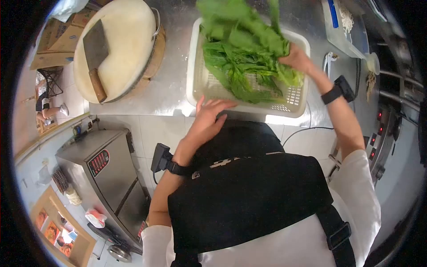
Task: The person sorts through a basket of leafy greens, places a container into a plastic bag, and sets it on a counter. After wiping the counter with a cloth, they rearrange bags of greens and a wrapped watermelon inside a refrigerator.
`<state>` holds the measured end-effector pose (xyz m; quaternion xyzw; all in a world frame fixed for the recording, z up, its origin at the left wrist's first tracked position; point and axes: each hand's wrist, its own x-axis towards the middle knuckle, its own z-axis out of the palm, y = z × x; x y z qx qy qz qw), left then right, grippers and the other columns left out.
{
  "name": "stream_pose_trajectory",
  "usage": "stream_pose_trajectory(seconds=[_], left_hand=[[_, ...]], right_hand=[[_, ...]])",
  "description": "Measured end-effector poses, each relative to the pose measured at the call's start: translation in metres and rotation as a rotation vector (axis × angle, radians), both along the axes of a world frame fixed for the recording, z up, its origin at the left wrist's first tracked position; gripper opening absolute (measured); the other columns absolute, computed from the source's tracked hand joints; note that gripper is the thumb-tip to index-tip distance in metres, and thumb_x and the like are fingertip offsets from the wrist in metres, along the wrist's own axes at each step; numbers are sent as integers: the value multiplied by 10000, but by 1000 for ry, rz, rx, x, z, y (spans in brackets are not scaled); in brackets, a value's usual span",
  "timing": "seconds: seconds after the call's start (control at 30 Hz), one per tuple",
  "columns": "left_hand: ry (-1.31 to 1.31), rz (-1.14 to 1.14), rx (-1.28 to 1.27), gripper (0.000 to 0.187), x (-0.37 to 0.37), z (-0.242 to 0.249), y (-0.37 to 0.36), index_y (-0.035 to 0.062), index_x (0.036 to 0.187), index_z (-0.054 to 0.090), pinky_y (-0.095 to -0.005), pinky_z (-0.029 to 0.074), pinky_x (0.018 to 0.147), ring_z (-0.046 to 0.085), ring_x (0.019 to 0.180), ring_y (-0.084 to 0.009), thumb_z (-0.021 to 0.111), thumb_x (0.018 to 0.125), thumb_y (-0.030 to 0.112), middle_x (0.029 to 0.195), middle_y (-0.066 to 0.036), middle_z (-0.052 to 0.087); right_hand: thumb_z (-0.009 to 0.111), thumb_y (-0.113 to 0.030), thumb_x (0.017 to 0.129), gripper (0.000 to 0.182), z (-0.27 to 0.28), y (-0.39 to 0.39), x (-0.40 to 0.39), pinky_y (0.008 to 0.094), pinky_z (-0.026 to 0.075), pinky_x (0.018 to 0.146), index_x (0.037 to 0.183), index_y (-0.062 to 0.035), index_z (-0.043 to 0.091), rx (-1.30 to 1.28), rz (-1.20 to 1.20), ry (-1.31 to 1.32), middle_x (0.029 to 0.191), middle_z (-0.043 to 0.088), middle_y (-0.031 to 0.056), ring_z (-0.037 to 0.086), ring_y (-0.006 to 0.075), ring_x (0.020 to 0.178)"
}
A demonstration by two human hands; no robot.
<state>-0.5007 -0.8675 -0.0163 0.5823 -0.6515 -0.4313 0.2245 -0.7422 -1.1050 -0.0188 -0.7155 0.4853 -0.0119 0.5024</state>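
Observation:
My right hand (295,58) is closed around the stem end of a bunch of lettuce (240,20), whose long leaves stretch up and to the left, blurred by motion. Below that bunch, more lettuce leaves (235,73) lie in a white plastic basket (190,73) with a slotted bottom. At the basket's near left rim is my left hand (209,116), its fingers apart and nothing held in it. Each wrist wears a black strap with a small device.
A cleaver (96,49) rests on a round cutting board (133,40) to the left. On the steel counter (173,49), tongs (328,62) lie right of the basket, near a clear container (334,35). A steel cabinet (106,164) stands below left. Another person's legs (49,109) show far left.

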Motion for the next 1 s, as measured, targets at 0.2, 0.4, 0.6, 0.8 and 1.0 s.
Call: stream_pose_trajectory(seconds=[0.2, 0.4, 0.6, 0.8, 1.0], left_hand=[[74, 10, 1, 364, 8, -4, 0, 151, 1093, 525, -483, 82, 1021, 427, 1120, -223, 525, 752, 23, 1132, -35, 520], [527, 118, 162, 403, 2, 10, -20, 92, 1162, 456, -345, 294, 958, 433, 1098, -231, 547, 770, 68, 1146, -103, 495], [1170, 411, 916, 476, -27, 10, -50, -88, 1196, 336, -301, 329, 935, 409, 1087, -181, 548, 814, 101, 1185, -113, 421], [1387, 629, 947, 423, -46, -8, -68, -13, 1124, 454, -341, 267, 926, 415, 1034, -178, 605, 776, 174, 1117, -70, 487], [1223, 765, 945, 513, -60, -15, -79, 104, 1205, 400, -483, 253, 954, 366, 1139, -220, 614, 780, 295, 1213, -73, 433]], right_hand=[[608, -79, 688, 498, 42, -17, -10, 256, 411, 827, 1149, 9, 443, 165, 32, -239, 1051, 550, 58, 507, 120, 918], [649, -184, 681, 591, 63, 4, 22, 292, 402, 863, 1178, 23, 408, 109, 354, 118, 1093, 535, 114, 511, 192, 977], [640, -320, 737, 623, 6, -1, 17, 339, 366, 913, 1223, -32, 377, -123, 299, 43, 1172, 455, 181, 445, 306, 1086], [512, -394, 817, 555, -57, -6, 21, 362, 364, 894, 1159, 34, 420, -521, 194, 273, 1104, 466, 240, 451, 347, 1052], [486, -493, 791, 638, -13, 21, 47, 365, 352, 905, 1067, 82, 496, 5, 219, 292, 1108, 470, 282, 456, 382, 1029]])
